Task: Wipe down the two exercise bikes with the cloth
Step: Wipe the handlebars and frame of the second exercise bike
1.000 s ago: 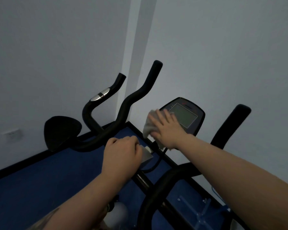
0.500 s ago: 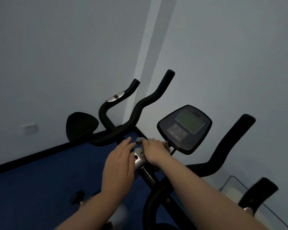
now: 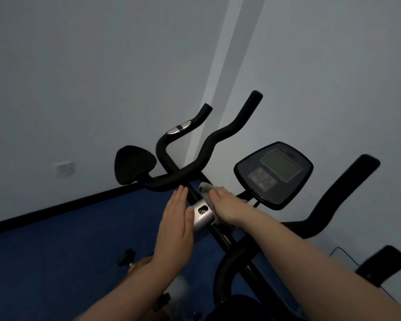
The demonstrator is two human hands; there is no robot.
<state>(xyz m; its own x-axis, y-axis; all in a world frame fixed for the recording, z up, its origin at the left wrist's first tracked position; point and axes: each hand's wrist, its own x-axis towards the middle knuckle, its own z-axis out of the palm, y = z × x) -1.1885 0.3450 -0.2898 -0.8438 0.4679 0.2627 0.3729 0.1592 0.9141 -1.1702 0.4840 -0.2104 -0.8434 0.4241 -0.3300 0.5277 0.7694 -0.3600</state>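
At the far left, a wall socket sits on the wall above the black skirting, well apart from the work area. Next comes the black saddle, then the handlebar with its silver pulse sensor. Below the handlebar junction, my left hand is flat with fingers straight and together; it holds nothing, and its thumb lies just beside the silver clamp on the stem. Whether the palm actually touches the clamp cannot be determined. Immediately to the right of the clamp, my right hand has its fingers curled down over the cloth, which is bunched under the hand against the right side of the clamp and stem, with a pale fold showing ahead of the fingertips. Further right, the console stands tilted on its bracket, and beyond it the right handlebar arm rises toward the wall. Status, as a judgement: the wipe is in hand at the stem and clamp of this bike. No surface shows a visible mark of being cleaned or not, so completed areas cannot be confirmed. I cannot tell whether all these parts belong to one bike, so I judge the task to be at an early to middle stage.
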